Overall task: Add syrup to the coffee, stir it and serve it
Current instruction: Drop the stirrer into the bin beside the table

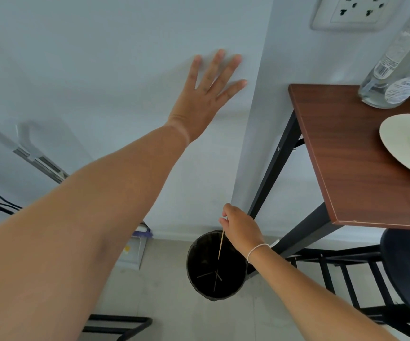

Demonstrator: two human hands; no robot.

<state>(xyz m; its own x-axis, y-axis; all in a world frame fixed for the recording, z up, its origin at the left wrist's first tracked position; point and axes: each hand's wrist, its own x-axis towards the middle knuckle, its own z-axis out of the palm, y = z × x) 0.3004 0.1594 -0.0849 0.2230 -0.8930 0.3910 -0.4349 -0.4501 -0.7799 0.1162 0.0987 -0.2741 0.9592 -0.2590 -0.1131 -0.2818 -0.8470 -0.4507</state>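
Observation:
My right hand [239, 227] pinches the top end of a thin wooden stir stick [221, 244], which hangs straight down over a black waste bin [194, 254] on the floor. Several similar sticks lie at the bottom of the bin. My left hand [206, 94] is pressed flat against the white wall, fingers spread, holding nothing. At the right edge, a white saucer [395, 141] sits on the brown wooden table [346, 156]; whatever stands on it is cut off by the frame. A clear glass bottle [395, 70] stands at the table's far corner.
The table has black metal legs [272, 168] beside the bin. A wall socket [356, 11] is above the table. A black rack [341, 271] stands under the table, and a grey mop handle [27, 151] leans at the left.

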